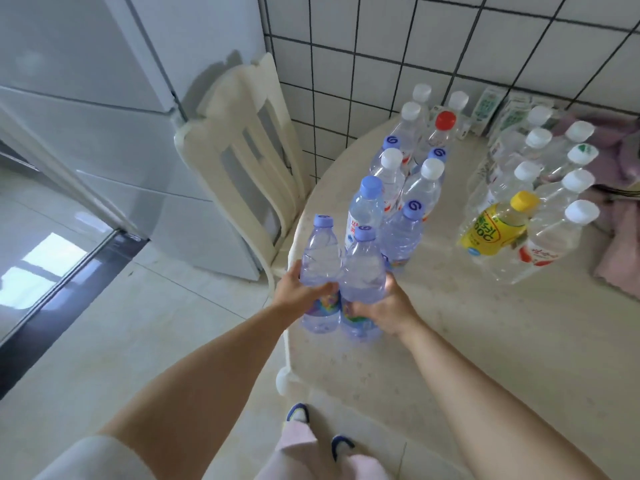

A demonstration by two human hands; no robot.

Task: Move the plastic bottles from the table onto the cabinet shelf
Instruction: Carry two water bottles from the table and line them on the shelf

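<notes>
The left hand (294,292) and right hand (384,306) each had fingers curled round a bottle (320,258), the second bottle (363,268) touching it, so these thin walls could slip or knock the bottles (401,233) just beyond the fingertips.

table (450,341) | plastic bottles (401,233) upright | cartons (488,105) | pink cloth (620,258)

Held bottles (320,261) and (363,271): pale violet-blue, lavender caps, rainbow-coloured labels. Counter (450,341): cream with faint speckles. Rear bottles (554,188): clear with white caps; one cap red (445,120). One bottle (495,230) yellow, cap yellow. Wall (450,46): white tiles, dark grid lines. Cloth (620,258): pink. Chair (242,150): cream.
</notes>
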